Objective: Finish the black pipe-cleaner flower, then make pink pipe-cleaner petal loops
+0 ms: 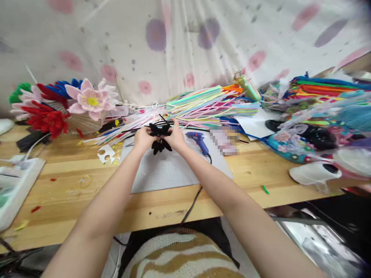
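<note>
Between my two hands is a black pipe-cleaner flower (160, 144), its dark petals spread above and below my fingers. My left hand (144, 139) grips its left side with the fingers closed. On the other side my right hand (176, 137) pinches the petals, fingertips near the middle. Both hands are over a grey cutting mat (162, 177). A blue hot glue gun (199, 143) lies on the mat just right of my right hand. Black pipe cleaners stick out behind the flower.
Finished pink (90, 99) and red flowers (49, 119) stand at the left. Bundles of pastel pipe cleaners (199, 102) lie along the back. A white tape roll (314, 173) rests on the right, and a white tray (26, 193) on the left. The glue gun's cord (193, 204) crosses the table's front edge.
</note>
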A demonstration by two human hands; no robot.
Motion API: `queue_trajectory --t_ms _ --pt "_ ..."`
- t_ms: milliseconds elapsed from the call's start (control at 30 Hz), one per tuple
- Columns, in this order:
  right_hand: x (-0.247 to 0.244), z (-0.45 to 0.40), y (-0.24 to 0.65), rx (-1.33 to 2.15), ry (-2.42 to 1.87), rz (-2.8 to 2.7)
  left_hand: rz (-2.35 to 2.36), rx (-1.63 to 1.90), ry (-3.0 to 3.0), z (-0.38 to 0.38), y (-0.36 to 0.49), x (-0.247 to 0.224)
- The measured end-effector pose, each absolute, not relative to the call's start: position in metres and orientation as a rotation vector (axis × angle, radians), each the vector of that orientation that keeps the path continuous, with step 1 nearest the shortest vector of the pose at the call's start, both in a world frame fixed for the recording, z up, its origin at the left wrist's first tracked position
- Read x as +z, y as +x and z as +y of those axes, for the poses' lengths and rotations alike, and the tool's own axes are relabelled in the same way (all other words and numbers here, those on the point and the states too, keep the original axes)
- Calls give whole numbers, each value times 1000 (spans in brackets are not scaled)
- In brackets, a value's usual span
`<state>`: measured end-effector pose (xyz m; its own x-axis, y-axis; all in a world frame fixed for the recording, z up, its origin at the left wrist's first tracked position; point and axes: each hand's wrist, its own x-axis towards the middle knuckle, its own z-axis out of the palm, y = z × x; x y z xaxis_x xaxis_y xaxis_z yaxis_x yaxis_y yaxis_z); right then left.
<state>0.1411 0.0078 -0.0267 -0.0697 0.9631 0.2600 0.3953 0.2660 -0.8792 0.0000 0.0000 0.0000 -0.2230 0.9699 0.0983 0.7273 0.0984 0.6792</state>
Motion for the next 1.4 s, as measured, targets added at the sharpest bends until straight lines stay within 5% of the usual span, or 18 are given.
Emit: queue_trajectory --t_ms 233,1400 --pt "-30 11 150 912 -1245 -1647 1519 968 1602 3 -6 -13" --pt "-27 1 143 862 -1184 -1786 1856 732 1873 -30 -4 8"
